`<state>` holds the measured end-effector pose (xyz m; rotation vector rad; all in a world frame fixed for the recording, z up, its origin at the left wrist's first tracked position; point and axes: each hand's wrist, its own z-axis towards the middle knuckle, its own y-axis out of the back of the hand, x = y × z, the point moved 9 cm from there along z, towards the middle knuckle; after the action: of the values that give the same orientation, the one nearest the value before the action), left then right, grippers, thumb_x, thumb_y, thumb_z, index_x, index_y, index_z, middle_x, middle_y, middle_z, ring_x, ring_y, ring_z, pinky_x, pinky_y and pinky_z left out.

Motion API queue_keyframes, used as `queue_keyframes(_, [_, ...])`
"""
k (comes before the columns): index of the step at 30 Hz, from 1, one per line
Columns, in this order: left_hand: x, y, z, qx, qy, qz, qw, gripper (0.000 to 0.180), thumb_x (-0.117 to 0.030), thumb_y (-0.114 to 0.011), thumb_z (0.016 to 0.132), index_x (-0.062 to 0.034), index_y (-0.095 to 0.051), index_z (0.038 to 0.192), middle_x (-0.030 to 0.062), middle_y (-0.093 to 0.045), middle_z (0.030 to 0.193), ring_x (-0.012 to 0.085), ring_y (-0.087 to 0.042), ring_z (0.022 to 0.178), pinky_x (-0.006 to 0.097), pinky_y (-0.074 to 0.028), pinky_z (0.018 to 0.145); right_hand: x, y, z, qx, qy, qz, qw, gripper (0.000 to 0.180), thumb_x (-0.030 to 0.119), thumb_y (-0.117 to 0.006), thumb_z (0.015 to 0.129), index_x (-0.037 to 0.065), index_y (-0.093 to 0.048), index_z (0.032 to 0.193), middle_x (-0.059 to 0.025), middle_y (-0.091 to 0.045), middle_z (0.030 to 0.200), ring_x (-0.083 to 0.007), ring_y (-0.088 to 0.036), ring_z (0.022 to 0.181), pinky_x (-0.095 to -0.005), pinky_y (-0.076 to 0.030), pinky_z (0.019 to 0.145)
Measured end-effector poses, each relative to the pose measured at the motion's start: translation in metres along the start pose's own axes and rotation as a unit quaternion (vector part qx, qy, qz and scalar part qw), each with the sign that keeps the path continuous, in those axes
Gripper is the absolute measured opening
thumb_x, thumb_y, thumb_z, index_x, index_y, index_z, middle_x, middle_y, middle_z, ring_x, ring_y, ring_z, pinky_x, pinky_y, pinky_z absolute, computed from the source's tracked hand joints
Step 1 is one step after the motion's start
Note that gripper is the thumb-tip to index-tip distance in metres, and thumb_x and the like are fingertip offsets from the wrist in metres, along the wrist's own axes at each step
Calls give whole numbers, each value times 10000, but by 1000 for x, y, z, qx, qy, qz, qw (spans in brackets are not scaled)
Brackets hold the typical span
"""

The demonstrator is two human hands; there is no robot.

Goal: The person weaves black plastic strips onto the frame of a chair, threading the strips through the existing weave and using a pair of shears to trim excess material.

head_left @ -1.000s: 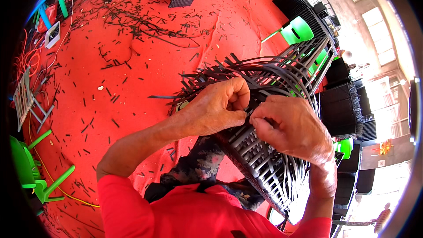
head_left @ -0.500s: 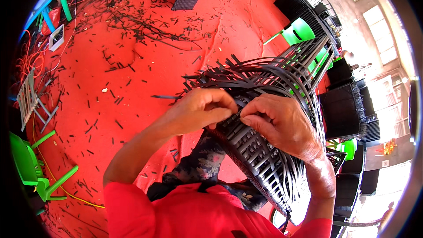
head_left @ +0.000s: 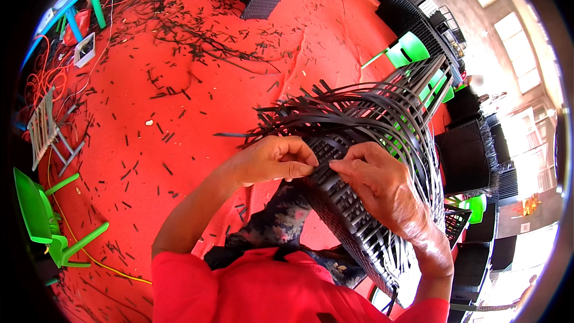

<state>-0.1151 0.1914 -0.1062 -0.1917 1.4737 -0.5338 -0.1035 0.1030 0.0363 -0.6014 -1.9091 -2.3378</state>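
Left hand [head_left: 272, 160] and right hand [head_left: 376, 182] pinched shut on strip [head_left: 323, 164] at woven frame [head_left: 371, 125] — slack grip risks strip slipping out, weave loosening.

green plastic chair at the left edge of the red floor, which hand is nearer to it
Left. The left hand is on the black woven strip panel, on the side toward the green plastic chair; the right hand is farther right on that panel.

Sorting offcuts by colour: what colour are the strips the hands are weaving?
Black strips, woven by both hands on the frame; seen in the head view.
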Motion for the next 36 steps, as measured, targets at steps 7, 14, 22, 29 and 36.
queue_keyframes(7, [14, 4, 14, 49, 70, -79, 993, 189, -218, -719, 846, -68, -616, 896, -51, -541, 717, 1, -419, 543, 171, -320, 445, 6, 6, -6, -104, 15, -57, 993, 273, -58, -671, 750, 4, -639, 1013, -135, -580, 871, -299, -631, 746, -359, -529, 643])
queue_keyframes(14, [6, 9, 16, -9, 53, -29, 998, 181, -230, -644, 910, -70, -562, 892, -18, -568, 725, 21, -486, 524, 160, -303, 403, 8, 0, -5, -77, 23, -72, 994, 250, -19, -704, 747, 20, -639, 986, -126, -585, 844, -293, -625, 711, -352, -524, 615])
queue_keyframes(22, [-3, 7, 10, -19, -3, -114, 993, 129, -178, -597, 937, -69, -531, 920, 48, -630, 809, 45, -516, 523, 165, -322, 421, 7, -2, 2, -22, 14, -93, 995, 270, -12, -694, 763, 11, -620, 1021, -124, -575, 834, -289, -627, 689, -356, -527, 597])
queue_keyframes(29, [0, -3, 13, 21, -24, -120, 992, 131, -100, -631, 902, -47, -573, 1008, 8, -608, 864, 40, -520, 629, 180, -413, 538, 9, 1, 3, 1, -4, -99, 995, 288, -23, -708, 727, 9, -632, 1003, -125, -587, 858, -278, -640, 680, -341, -540, 584])
queue_keyframes(36, [-26, -8, 9, 29, -128, 147, 980, 277, -119, -637, 903, -77, -644, 1176, 2, -544, 881, 60, -537, 745, 216, -453, 627, 1, 6, -1, -3, -46, -75, 996, 282, -57, -705, 700, 3, -646, 969, -126, -608, 837, -267, -648, 681, -327, -548, 572])
